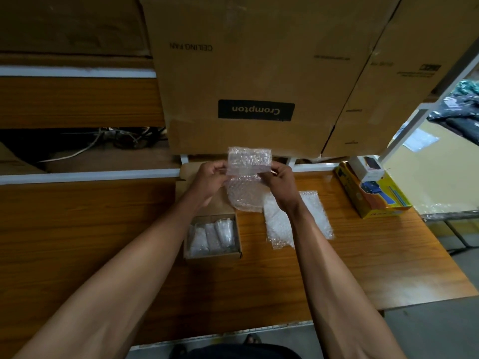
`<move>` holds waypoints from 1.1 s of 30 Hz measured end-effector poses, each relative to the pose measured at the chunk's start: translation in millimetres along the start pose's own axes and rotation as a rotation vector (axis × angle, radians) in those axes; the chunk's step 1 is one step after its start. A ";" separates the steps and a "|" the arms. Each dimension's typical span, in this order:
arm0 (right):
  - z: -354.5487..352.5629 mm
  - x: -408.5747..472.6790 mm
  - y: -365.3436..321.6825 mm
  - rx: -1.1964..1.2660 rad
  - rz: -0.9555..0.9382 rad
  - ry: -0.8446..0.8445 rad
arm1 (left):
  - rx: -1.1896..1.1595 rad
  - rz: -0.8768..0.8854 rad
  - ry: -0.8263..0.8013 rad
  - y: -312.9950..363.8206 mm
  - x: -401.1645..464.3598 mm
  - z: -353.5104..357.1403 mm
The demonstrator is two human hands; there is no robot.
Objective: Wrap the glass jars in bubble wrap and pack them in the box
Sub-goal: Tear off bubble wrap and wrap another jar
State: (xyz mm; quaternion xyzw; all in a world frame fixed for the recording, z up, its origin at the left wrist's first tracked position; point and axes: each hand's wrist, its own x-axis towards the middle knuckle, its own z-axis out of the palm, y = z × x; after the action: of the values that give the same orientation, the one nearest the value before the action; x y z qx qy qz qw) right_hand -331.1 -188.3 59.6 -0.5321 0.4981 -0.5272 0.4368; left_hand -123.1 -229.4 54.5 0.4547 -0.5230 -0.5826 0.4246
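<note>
A piece of bubble wrap (pixel 248 174) is held up above the wooden table (pixel 363 268). My left hand (pixel 208 177) pinches its left edge and my right hand (pixel 278 183) pinches its right edge. Its lower part bulges and hangs down; whether a jar is inside I cannot tell. Below my left hand stands a small open cardboard box (pixel 239 244) with its lid flap raised at the back. In it lie several bubble-wrapped jars (pixel 212 237) side by side. More bubble wrap sheets (pixel 313 216) lie flat on the table under my right forearm.
A yellow box with a blue tape dispenser picture (pixel 373 200) lies at the table's far right, with a small white box (pixel 366 168) on top. Large cardboard cartons (pixel 256 73) stand behind the table. A white shelf rail (pixel 88 174) runs along the left.
</note>
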 end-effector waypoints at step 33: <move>6.7 -7.8 10.1 0.002 0.108 0.035 | 0.031 -0.075 0.007 -13.9 -3.4 -4.6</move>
State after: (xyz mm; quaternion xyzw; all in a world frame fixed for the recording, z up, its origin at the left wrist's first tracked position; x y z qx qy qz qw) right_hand -324.7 -182.2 48.1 -0.4949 0.5332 -0.5125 0.4562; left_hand -118.2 -225.9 40.8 0.4825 -0.5130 -0.5885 0.3971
